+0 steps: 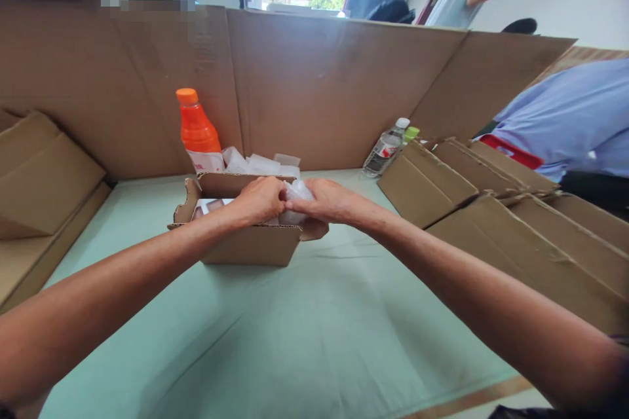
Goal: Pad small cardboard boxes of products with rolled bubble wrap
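An open cardboard box stands on the pale green cloth, with its end flaps folded outward. Inside it, at the left, are white pieces with brownish square faces, partly covered by my forearm. A crumpled piece of clear plastic wrap is bunched over the box's right end. My left hand pinches its left side, fingers closed. From the right, my right hand is closed on the same wrap, thumb toward the box. Whether something lies inside the wrap is hidden.
Behind the box are an orange-capped bottle and white translucent packing sheets. A clear bottle leans near stacked cardboard boxes at right. Another carton sits left. A cardboard wall closes the back; people are beyond it.
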Available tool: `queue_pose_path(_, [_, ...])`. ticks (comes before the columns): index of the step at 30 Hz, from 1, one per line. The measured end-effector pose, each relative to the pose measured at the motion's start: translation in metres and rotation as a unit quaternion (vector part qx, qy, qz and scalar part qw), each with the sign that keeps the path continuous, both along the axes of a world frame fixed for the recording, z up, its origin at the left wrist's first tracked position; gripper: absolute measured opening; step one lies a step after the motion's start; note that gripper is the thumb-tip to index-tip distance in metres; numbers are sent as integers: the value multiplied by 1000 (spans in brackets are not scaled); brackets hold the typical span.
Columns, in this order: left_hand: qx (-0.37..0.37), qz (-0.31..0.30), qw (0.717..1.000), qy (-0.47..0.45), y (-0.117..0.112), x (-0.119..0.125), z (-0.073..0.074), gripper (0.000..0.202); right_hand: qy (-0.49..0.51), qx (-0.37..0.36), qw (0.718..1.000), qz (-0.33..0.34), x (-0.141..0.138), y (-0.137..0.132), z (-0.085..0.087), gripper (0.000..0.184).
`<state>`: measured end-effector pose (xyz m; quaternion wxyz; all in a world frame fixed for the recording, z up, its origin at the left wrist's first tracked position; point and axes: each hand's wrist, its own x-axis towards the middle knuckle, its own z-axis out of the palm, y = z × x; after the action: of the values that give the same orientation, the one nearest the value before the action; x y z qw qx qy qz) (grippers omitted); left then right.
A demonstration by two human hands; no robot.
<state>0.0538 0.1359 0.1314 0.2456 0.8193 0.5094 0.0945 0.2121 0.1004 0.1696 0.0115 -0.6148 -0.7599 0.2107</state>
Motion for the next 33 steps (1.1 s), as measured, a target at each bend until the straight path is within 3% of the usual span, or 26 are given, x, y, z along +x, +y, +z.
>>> queue_pose_path(5, [-47,3,998,45,2,-3,4,8,-108,69,991,31,-5,-1,4,38])
queue_pose_path(9, [-73,-12,996,56,3,-11,15,20,-177,12,982,70,-17,3,-5,29])
queue_pose_path(13, [-44,-46,997,39,-2,-23,20,23,-186,13,978,96,-25,4,-5,23])
queue_pose_path(17, [-8,-63,998,15,-7,-28,12,24,-184,25,977,105,-27,1,-3,16])
queue_pose_path(22, [18,-68,998,4,-8,-28,3,23,-162,31,979,123,-36,6,-14,9])
queue_pose_path(26, [25,-72,997,-2,-17,-30,13,25,-154,25,980,124,-33,4,-8,7])
queue_pose_path(28, [67,-50,995,-47,-31,-41,22,28,-100,58,987,113,-13,-9,2,15])
queue_pose_path(30, [150,14,979,-136,-50,-64,24,30,6,126,991,53,19,-31,5,25])
queue_pose_path(32, [231,128,935,-236,-68,-95,12,31,118,177,976,-48,51,-55,-7,33])
queue_pose_path(33, [249,203,905,-278,-76,-111,-1,33,162,177,966,-93,62,-65,-20,36])
